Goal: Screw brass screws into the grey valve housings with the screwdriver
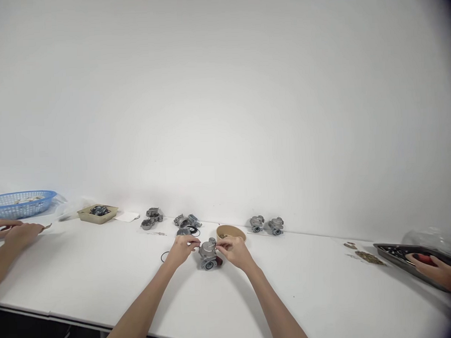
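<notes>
A grey cast-metal part with a round opening stands on the white table in the middle. My left hand pinches at its left top edge, fingers closed. My right hand pinches at its right top side, fingers closed on something too small to name. A red-tipped object lies just behind the part, under my right hand. A black O-ring lies left of my left hand.
A round tan bowl of small pieces stands behind my hands. More grey castings line the wall. A tan tray and blue basket sit far left. Other people's hands work at both ends, the right one over a dark tray.
</notes>
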The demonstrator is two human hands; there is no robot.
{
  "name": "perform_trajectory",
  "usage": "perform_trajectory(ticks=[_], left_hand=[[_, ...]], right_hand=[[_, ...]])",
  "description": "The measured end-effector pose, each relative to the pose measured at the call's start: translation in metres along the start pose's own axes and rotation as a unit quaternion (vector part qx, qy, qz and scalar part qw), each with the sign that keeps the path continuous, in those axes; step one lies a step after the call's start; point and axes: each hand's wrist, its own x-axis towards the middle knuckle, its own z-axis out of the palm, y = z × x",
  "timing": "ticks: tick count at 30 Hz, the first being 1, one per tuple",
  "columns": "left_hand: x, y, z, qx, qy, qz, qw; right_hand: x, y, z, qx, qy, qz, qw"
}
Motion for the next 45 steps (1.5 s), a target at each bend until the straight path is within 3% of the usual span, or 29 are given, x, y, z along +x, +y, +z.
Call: perform_trajectory(ticks=[6, 13, 18, 20, 29, 31, 38, 45], left_hand=[[0.001, 0.008, -0.001, -0.002, -0.003, -0.001, 1.000], [0.000, 0.006, 0.000, 0.002, -0.016, 0.009, 1.000], [0.001, 0.011, -0.001, 0.027, -0.035, -0.027, 0.999], [0.001, 0.013, -0.002, 0.029, -0.040, -0.042, 0.998], [0.000, 0.014, -0.001, -0.036, -0.069, -0.114, 0.990], [-0.001, 0.014, -0.001, -0.035, -0.076, -0.128, 0.988], [-0.003, 0.021, -0.006, 0.006, -0.085, -0.123, 0.989], [-0.012, 0.033, 0.005, -0.049, -0.148, -0.123, 0.980]], right_hand=[[-0.001, 0.003, 0.002, -0.045, 0.018, -0.015, 0.999], [-0.005, 0.020, 0.014, -0.094, 0.148, 0.010, 0.985], [-0.005, 0.022, 0.013, -0.060, 0.080, 0.021, 0.995], [-0.005, 0.023, 0.013, -0.062, 0.088, 0.020, 0.994], [-0.004, 0.038, 0.017, -0.042, 0.302, 0.008, 0.952], [-0.004, 0.042, 0.017, -0.026, 0.325, 0.020, 0.945], [-0.005, 0.044, 0.019, 0.013, 0.280, 0.045, 0.959], [-0.007, 0.031, 0.018, -0.078, 0.212, 0.043, 0.973]])
